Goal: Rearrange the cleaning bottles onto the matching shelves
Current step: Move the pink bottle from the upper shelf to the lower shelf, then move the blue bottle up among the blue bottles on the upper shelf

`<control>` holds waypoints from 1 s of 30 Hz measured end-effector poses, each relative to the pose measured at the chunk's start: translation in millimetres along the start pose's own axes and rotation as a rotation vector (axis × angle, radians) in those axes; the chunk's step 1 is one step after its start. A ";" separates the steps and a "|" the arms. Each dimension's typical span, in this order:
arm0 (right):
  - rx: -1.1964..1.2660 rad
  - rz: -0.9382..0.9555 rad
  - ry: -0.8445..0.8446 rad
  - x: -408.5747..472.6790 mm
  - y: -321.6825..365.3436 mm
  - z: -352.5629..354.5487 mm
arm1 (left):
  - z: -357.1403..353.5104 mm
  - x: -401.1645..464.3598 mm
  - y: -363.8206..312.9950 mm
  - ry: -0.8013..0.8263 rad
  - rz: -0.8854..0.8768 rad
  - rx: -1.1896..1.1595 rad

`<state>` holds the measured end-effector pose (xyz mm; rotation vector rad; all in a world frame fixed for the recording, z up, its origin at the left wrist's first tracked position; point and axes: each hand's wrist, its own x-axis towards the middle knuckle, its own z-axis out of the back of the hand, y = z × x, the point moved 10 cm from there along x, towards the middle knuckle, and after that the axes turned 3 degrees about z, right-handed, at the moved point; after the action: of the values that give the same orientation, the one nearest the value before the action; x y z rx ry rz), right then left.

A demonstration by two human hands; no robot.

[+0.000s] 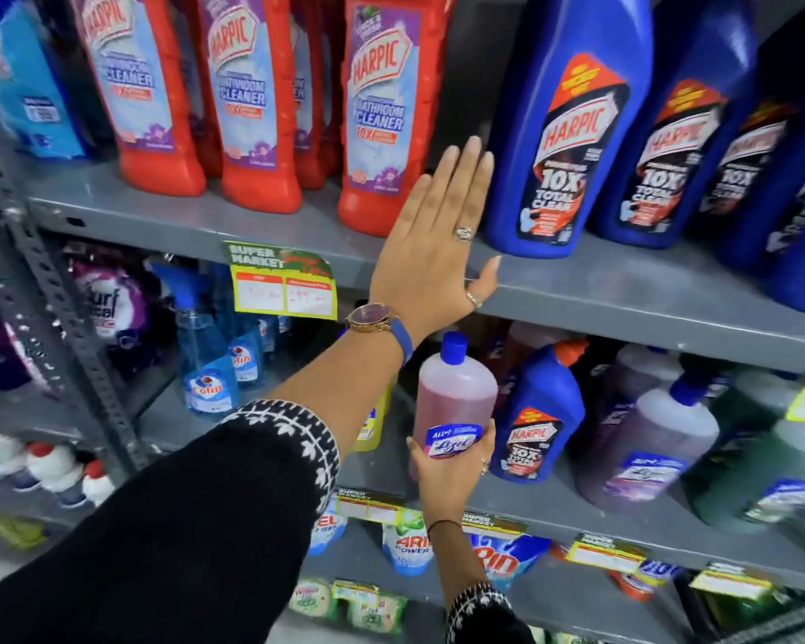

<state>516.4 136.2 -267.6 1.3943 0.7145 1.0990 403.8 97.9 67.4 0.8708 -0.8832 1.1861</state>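
Left hand (pixel 431 253) flat at shelf edge (pixel 623 290), gap between bottles

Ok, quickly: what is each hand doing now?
Left hand: open, flat, holding nothing.
Right hand: closed on the pink bottle.

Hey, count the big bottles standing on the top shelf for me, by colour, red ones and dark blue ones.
Red bottles: at least 3 in the front row, more partly hidden behind
Dark blue bottles: at least 4, the rightmost cut off by the frame
Total: at least 7 on the top shelf
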 end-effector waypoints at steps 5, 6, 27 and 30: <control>0.026 -0.055 -0.017 6.9 -6.7 -14.0 | 3.4 0.1 0.0 -0.021 0.005 0.013; 0.037 -0.061 -0.020 6.9 -7.8 -15.3 | 3.5 0.2 -0.2 -0.022 0.005 0.011; -0.135 -0.093 -0.278 66.0 -20.9 80.0 | 4.4 -0.1 1.7 -0.024 0.033 0.025; -0.129 -0.098 -0.302 72.4 -22.4 85.1 | 4.0 0.1 1.5 -0.029 0.026 0.030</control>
<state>624.9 171.1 -265.5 1.3622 0.4794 0.8197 401.9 94.6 69.3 0.9048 -0.9046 1.2144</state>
